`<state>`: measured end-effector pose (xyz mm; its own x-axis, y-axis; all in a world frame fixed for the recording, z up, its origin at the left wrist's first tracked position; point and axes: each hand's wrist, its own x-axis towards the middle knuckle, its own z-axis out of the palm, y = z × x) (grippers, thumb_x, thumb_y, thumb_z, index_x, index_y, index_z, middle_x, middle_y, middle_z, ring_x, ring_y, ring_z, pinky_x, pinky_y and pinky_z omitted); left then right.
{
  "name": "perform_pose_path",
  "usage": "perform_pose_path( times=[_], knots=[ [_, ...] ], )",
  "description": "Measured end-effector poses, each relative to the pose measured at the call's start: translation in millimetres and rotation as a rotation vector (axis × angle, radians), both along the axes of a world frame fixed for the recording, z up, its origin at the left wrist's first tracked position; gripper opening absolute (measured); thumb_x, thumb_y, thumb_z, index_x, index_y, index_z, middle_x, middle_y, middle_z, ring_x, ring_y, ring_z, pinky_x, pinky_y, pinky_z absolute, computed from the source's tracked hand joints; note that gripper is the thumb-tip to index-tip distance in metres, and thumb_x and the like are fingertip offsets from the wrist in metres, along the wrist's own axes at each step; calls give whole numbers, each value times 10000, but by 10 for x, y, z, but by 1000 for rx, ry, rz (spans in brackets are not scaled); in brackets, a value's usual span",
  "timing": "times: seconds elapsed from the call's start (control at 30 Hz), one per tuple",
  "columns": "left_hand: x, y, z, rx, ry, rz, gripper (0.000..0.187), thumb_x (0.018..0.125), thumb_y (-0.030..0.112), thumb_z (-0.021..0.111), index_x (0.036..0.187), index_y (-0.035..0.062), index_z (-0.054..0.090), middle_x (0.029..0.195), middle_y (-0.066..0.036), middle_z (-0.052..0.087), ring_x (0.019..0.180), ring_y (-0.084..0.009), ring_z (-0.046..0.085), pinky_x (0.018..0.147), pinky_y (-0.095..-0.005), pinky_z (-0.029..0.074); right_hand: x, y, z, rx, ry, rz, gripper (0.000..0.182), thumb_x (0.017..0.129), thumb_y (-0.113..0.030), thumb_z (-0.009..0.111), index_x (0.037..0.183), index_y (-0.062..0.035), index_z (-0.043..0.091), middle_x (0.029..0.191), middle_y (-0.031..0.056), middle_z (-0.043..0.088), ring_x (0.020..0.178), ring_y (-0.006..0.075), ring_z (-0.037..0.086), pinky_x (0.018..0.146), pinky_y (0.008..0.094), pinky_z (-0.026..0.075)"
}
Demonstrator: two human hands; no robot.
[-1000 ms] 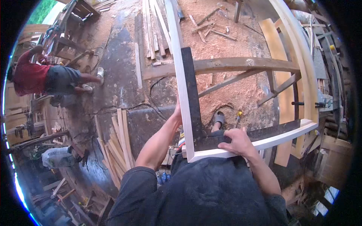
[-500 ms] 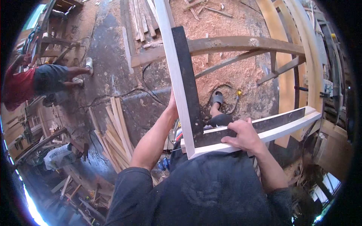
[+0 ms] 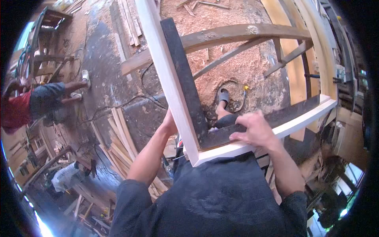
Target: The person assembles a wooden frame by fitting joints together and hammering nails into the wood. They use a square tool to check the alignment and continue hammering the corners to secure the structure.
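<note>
Two pale wooden rails meet in a corner close to my body. One long rail (image 3: 165,79) runs away from me, and the other rail (image 3: 302,119) extends to the right. A dark L-shaped carpenter's square (image 3: 182,71) lies along the inside of this corner. My right hand (image 3: 254,130) is closed over its right-hand arm, fingers bent over the far edge. My left hand (image 3: 169,123) is against the outer left side of the long rail, its fingers partly hidden behind the wood.
A brown wooden beam (image 3: 221,36) crosses beyond the corner. Long boards (image 3: 325,59) stand at right. Loose wood strips (image 3: 122,128) lie at left, near a cable (image 3: 144,89) on the floor. A co-worker in a red shirt (image 3: 17,108) is at far left. Shavings (image 3: 233,59) cover the floor.
The square's right-hand arm has shifted away from my body and now covers the rail's far pale edge. My right hand moved with it. The whole view has swung slightly.
</note>
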<state>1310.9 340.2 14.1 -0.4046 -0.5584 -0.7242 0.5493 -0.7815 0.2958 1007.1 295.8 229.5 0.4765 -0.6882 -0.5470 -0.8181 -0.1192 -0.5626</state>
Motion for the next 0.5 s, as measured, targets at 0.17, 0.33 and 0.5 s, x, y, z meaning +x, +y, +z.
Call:
perform_pose_path(
  times=[0.17,0.33,0.5],
  knots=[
    [11,121,879,-119,120,-259,591,996,514,402,1323,36,521,1219,-141,636,1115,-285,625,994,-423,482,-222,-294,136,-114,45,-133,391,702,-367,818,882,-48,679,865,125,658,893,317,617,881,442,374],
    [148,474,635,133,-157,-289,481,1008,354,490,1353,20,514,1307,-128,588,1164,-247,590,1035,-405,451,-188,-316,179,-128,36,-46,355,744,-367,786,876,-75,633,879,130,634,940,317,609,873,457,370],
    [247,548,522,-89,-120,-479,458,1008,295,510,1366,9,505,1323,-122,574,1176,-232,578,1013,-385,468,-97,-124,152,-121,27,9,361,732,-367,794,882,-77,639,906,110,621,941,299,605,876,457,365]
  ],
)
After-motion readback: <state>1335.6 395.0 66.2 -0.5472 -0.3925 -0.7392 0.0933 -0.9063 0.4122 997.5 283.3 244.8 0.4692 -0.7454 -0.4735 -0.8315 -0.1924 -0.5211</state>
